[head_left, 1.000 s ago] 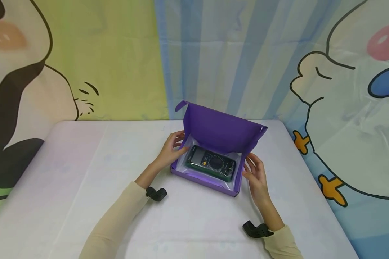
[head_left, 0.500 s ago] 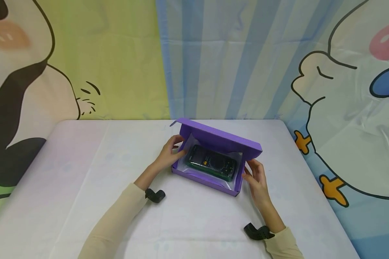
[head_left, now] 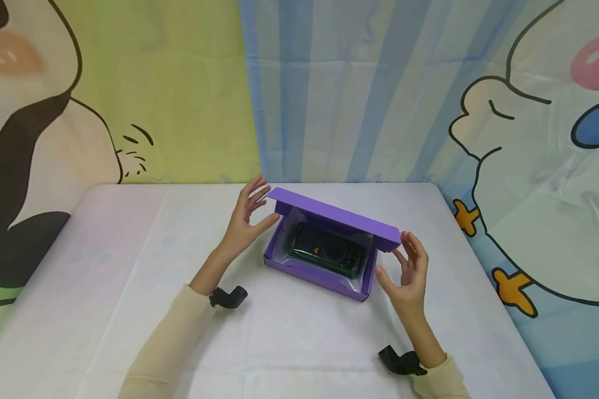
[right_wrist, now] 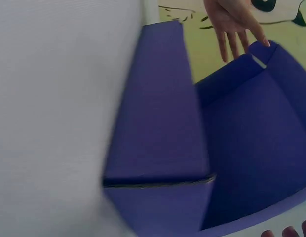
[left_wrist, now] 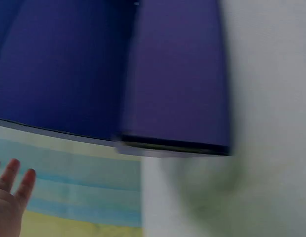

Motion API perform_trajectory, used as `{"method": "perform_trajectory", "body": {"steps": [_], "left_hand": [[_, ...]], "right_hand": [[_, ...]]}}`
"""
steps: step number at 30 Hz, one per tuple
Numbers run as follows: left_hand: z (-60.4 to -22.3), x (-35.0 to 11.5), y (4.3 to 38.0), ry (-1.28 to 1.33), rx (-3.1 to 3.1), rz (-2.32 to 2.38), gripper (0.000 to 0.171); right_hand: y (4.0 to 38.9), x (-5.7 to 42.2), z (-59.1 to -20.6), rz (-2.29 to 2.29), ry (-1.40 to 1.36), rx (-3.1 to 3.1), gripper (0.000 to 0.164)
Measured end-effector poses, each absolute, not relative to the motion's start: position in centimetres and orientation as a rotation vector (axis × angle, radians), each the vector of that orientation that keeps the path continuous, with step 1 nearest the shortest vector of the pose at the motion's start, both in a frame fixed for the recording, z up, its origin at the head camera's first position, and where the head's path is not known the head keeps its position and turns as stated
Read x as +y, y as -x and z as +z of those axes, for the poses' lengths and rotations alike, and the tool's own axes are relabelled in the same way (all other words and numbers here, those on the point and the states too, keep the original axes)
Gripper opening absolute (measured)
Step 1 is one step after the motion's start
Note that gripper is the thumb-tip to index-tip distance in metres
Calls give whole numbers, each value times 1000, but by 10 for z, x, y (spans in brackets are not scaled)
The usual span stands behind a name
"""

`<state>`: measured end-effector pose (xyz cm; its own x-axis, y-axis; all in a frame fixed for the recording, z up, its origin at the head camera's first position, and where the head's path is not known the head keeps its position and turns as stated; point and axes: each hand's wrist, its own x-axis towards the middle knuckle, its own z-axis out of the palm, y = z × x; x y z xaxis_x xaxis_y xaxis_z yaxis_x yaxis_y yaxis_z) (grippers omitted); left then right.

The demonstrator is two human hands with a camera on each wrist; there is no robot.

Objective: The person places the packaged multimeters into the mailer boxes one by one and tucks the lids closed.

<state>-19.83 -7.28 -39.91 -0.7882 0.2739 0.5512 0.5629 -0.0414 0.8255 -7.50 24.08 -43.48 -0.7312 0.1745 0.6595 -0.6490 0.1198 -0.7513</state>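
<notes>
A purple cardboard box (head_left: 315, 280) stands on the table with its lid (head_left: 334, 217) tilted up over the back part. Inside, a dark green multimeter (head_left: 326, 250) lies on clear plastic wrap, its rear edge shaded by the lid. My left hand (head_left: 238, 228) is spread beside the box's left side, thumb tip close to the rim and fingers behind the lid corner. My right hand (head_left: 410, 285) has its fingers parted near the lid's right corner; whether they touch it, I cannot tell. The right wrist view shows my right fingertips (right_wrist: 291, 232) below the lid.
The white-covered table (head_left: 299, 343) extends around the box. Behind it hangs a striped and yellow cloth backdrop (head_left: 324, 100) with cartoon figures. Black wrist mounts (head_left: 228, 297) are worn on both arms.
The lid has swung forward and down from its raised position. Both hands have come off the box sides, the left moving up and left, the right moving up and outward.
</notes>
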Motion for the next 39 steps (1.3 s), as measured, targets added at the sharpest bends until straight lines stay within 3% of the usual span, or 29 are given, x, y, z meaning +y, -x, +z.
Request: {"method": "perform_trajectory", "body": {"steps": [3, 7, 10, 15, 29, 39], "left_hand": [[-389, -76, 201, 976, -1896, -1843, 64], [-378, -81, 200, 1037, -1892, -1726, 38], [-377, -85, 199, 1064, -1926, -1631, 29], [-381, -89, 196, 1060, -1939, -1549, 28], [-394, -98, 186, 1130, -2023, -1623, 30], [-401, -105, 181, 1175, -2043, -1600, 32]], "right_hand": [[77, 236, -421, 1526, -497, -1759, 75], [78, 234, -411, 1478, -500, -1764, 57], [76, 238, -409, 1473, -493, -1787, 47], [71, 244, -408, 1459, -512, -1831, 37], [57, 247, -410, 1506, -596, -1833, 28], [47, 248, -413, 1537, -622, -1867, 29]]}}
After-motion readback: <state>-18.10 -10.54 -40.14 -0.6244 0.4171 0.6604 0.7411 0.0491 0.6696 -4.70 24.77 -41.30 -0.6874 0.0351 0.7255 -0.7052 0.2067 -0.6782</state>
